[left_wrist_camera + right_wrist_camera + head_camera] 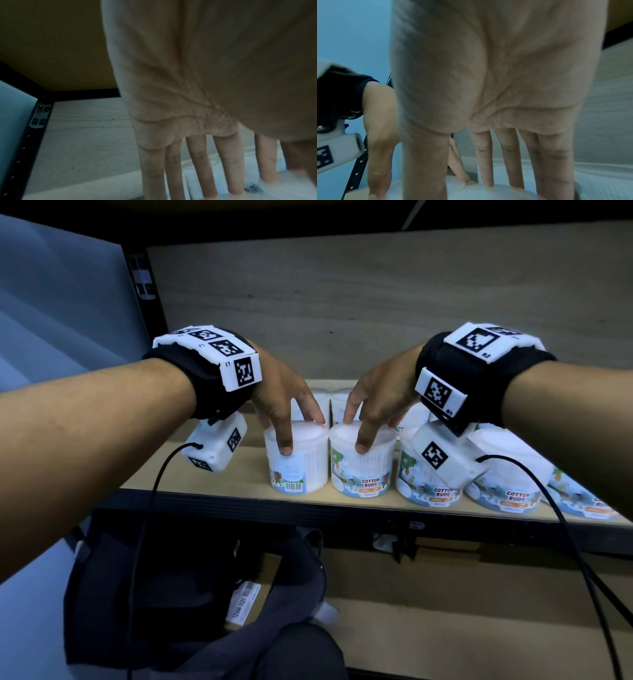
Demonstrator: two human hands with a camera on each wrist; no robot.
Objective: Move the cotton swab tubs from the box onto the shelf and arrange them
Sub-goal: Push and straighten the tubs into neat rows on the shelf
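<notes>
Two cotton swab tubs stand side by side at the front left of the wooden shelf (229, 474). My left hand (301, 434) grips the left tub (298, 474) from above, thumb on its front wall and fingers at the lid's back rim. In the same way, my right hand (356, 433) grips the neighbouring tub (363, 474), whose label reads "COTTON BUDS". In the left wrist view the fingers (235, 175) reach down to a blurred white lid (302, 189). The right wrist view shows fingers (486, 169) touching a white lid (488, 193). No box is in view.
Further tubs (428, 487) (507, 491) continue the front row to the right, and more tubs (339, 402) stand behind. A black upright post (144, 285) bounds the shelf on the left. Below, a dark bag (171, 594) lies on the lower shelf (445, 628).
</notes>
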